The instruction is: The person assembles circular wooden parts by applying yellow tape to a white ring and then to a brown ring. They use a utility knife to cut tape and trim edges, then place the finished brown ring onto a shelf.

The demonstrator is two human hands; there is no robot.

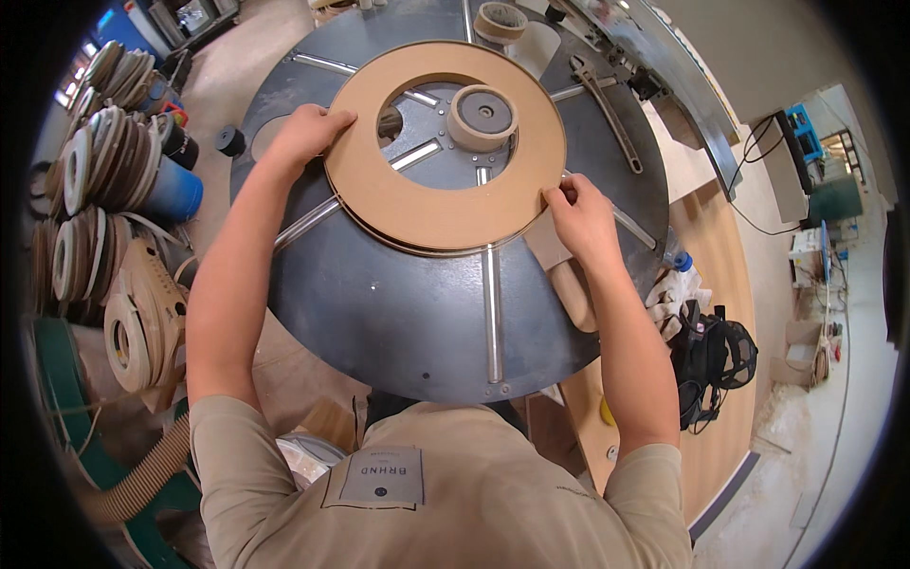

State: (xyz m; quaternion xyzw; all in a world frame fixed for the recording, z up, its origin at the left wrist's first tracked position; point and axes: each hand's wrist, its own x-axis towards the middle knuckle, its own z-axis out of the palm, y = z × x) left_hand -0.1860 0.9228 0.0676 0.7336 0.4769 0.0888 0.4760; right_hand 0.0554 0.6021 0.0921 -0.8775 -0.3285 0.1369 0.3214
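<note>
Gripping the brown ring point(445, 216) with left fingers point(338, 120) and right fingers point(554, 198), seemingly positioning it around the tape roll point(477, 141); calls for level handling.

The brown ring point(412, 204) hides one part of the round dark table point(379, 313) and of its metal strips point(492, 313). How far the fingers of the left hand point(311, 135) and of the right hand point(580, 216) go under this ring, one cannot tell. The shirt point(445, 484) covers most of the legs. The dark rim cuts the green machine point(62, 365); small objects point(827, 351) at far right are too small to identify.
</note>
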